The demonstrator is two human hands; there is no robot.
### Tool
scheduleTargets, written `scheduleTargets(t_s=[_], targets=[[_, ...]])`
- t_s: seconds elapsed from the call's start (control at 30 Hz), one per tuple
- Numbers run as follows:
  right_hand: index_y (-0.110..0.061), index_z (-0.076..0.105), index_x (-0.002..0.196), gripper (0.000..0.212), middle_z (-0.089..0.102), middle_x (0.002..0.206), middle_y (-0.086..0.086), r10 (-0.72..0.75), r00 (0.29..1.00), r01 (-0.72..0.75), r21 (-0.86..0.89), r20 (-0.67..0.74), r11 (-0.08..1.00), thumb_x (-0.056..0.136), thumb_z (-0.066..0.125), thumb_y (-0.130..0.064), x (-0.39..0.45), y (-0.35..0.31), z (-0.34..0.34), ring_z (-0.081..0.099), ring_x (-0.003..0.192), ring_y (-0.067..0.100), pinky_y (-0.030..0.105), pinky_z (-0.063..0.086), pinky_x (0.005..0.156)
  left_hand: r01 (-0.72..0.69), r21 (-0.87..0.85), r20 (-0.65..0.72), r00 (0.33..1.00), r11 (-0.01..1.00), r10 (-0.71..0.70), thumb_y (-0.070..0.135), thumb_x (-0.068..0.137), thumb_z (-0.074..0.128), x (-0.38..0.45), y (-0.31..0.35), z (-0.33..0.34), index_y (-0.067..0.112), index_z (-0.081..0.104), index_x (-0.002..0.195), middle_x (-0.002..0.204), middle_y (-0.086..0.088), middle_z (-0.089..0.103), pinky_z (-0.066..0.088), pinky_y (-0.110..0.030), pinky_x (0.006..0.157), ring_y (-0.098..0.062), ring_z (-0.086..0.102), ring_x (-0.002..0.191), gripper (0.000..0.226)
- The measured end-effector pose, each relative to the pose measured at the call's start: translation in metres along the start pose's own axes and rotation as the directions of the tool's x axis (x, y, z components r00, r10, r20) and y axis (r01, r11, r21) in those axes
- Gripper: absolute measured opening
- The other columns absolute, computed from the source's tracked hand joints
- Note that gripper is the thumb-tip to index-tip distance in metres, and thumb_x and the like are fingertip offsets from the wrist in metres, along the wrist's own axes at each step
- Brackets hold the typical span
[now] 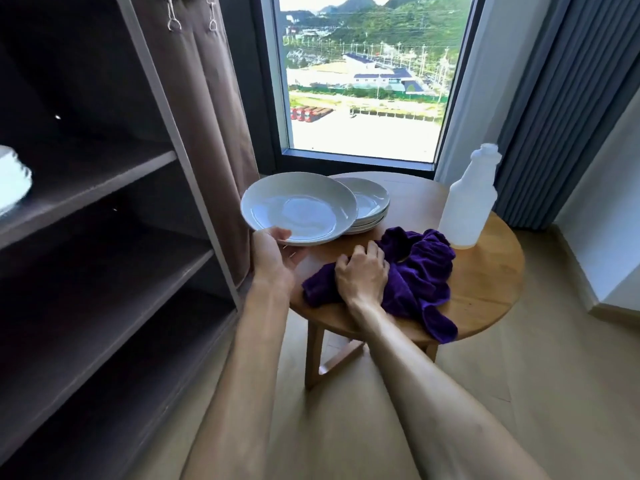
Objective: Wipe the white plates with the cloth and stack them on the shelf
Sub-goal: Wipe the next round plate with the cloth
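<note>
My left hand (273,254) grips the near rim of a white plate (298,207), thumb on top, holding it raised over the left edge of the round wooden table (485,282). Behind it a stack of white plates (369,206) sits on the table. My right hand (362,273) lies on the crumpled purple cloth (419,275) with its fingers curled into the fabric. The dark shelf unit (104,188) stands to the left, its boards mostly bare, with something white (12,181) at the far left edge.
A translucent white plastic bottle (469,202) stands on the table's right side. A brown fabric cover (214,133) hangs at the shelf's right post. A window (367,77) and grey curtain (561,109) lie behind the table. Wooden floor lies around it.
</note>
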State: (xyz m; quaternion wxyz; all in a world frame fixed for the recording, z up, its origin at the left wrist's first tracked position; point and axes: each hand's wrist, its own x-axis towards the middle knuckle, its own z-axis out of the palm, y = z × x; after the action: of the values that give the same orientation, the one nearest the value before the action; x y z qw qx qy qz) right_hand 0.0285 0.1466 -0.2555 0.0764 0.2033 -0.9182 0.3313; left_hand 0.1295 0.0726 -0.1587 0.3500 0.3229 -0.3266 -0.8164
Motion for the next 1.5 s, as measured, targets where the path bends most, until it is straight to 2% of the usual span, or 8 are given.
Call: scheduleTargets(t_s=[0.17, 0.43, 0.77, 0.87, 0.97, 1.17, 1.3, 1.5], targets=[[0.004, 0.069, 0.110, 0.030, 0.059, 0.123, 0.023, 0.197, 0.966, -0.086, 0.507, -0.168, 0.858, 0.085, 0.056, -0.007, -0.001, 0.000, -0.030, 0.054, 0.118, 0.038, 0.028, 0.033, 0.103, -0.030, 0.057, -0.050, 0.998, 0.998, 0.033, 0.003, 0.088, 0.046, -0.039, -0.008, -0.027, 0.020, 0.065, 0.108, 0.114, -0.012, 0.070, 0.055, -0.039, 0.089, -0.027, 0.066, 0.100, 0.033], [-0.001, 0.047, 0.133, 0.061, 0.052, 0.133, 0.029, 0.380, 0.925, -0.380, -0.024, -0.005, 0.925, 0.078, 0.068, -0.018, 0.020, 0.053, -0.080, 0.046, 0.128, 0.045, 0.050, 0.042, 0.106, -0.047, 0.121, -0.023, 0.998, 0.992, 0.050, -0.002, 0.089, 0.046, -0.064, -0.023, -0.049, 0.023, 0.064, 0.103, 0.100, -0.005, 0.071, 0.057, -0.037, 0.079, -0.020, 0.067, 0.086, 0.033], [-0.008, 0.068, 0.111, 0.030, 0.067, 0.088, 0.000, 0.422, 0.890, -0.182, 0.715, -0.172, 0.675, 0.083, 0.070, -0.020, 0.045, -0.026, -0.154, 0.067, 0.088, 0.021, 0.029, 0.054, 0.082, 0.059, 0.170, -0.051, 0.997, 0.984, -0.051, 0.004, 0.085, 0.055, -0.052, -0.052, -0.047, 0.018, 0.059, 0.132, 0.123, -0.008, 0.070, 0.056, -0.036, 0.073, -0.025, 0.065, 0.110, 0.049], [-0.012, 0.074, 0.110, 0.032, 0.071, 0.090, -0.001, 0.112, 0.992, -0.120, 0.661, 0.055, 0.740, 0.080, 0.080, -0.020, 0.036, -0.053, -0.167, 0.070, 0.089, 0.020, 0.026, 0.059, 0.074, 0.086, 0.107, -0.048, 0.996, 0.991, -0.081, 0.017, 0.099, 0.051, -0.048, -0.055, -0.045, 0.021, 0.059, 0.133, 0.124, -0.007, 0.069, 0.054, -0.038, 0.078, -0.024, 0.063, 0.114, 0.035], [-0.011, 0.075, 0.111, 0.029, 0.073, 0.095, 0.002, -0.108, 0.900, -0.162, 0.554, 0.422, 0.817, 0.087, 0.079, -0.027, 0.020, -0.060, -0.157, 0.069, 0.087, 0.014, 0.020, 0.054, 0.068, 0.094, 0.009, -0.039, 0.995, 0.996, -0.094, 0.031, 0.108, 0.045, -0.041, -0.055, -0.039, 0.023, 0.059, 0.133, 0.124, -0.006, 0.069, 0.057, -0.046, 0.091, -0.025, 0.064, 0.116, 0.030], [-0.025, 0.054, 0.138, 0.094, 0.060, 0.131, 0.008, 0.098, 0.954, -0.146, 0.154, 0.282, 0.977, 0.056, 0.085, -0.060, 0.010, -0.029, -0.095, 0.054, 0.124, 0.030, 0.043, 0.048, 0.104, 0.043, -0.071, -0.031, 0.998, 0.997, -0.045, 0.037, 0.109, 0.042, -0.038, -0.058, -0.029, 0.023, 0.060, 0.138, 0.124, -0.009, 0.070, 0.061, -0.035, 0.076, -0.025, 0.067, 0.113, 0.036], [-0.020, 0.046, 0.140, 0.103, 0.062, 0.132, 0.002, 0.185, 0.958, -0.270, 0.464, 0.221, 0.844, 0.052, 0.093, -0.045, -0.002, -0.012, -0.075, 0.059, 0.122, 0.023, 0.042, 0.047, 0.108, 0.046, -0.114, -0.050, 0.997, 0.992, -0.052, 0.033, 0.109, 0.045, -0.039, -0.059, -0.023, 0.025, 0.067, 0.120, 0.121, -0.010, 0.072, 0.059, -0.034, 0.079, -0.024, 0.068, 0.112, 0.026], [-0.008, 0.073, 0.095, 0.035, 0.076, 0.093, 0.012, 0.351, 0.864, -0.485, 0.784, 0.361, 0.387, 0.065, 0.092, -0.009, 0.000, -0.004, -0.069, 0.075, 0.082, 0.025, 0.041, 0.063, 0.079, -0.082, -0.034, -0.018, 0.997, 0.996, 0.081, 0.016, 0.099, 0.056, -0.035, -0.059, -0.029, 0.022, 0.069, 0.118, 0.118, -0.007, 0.074, 0.055, -0.049, 0.100, -0.030, 0.068, 0.113, 0.024]])
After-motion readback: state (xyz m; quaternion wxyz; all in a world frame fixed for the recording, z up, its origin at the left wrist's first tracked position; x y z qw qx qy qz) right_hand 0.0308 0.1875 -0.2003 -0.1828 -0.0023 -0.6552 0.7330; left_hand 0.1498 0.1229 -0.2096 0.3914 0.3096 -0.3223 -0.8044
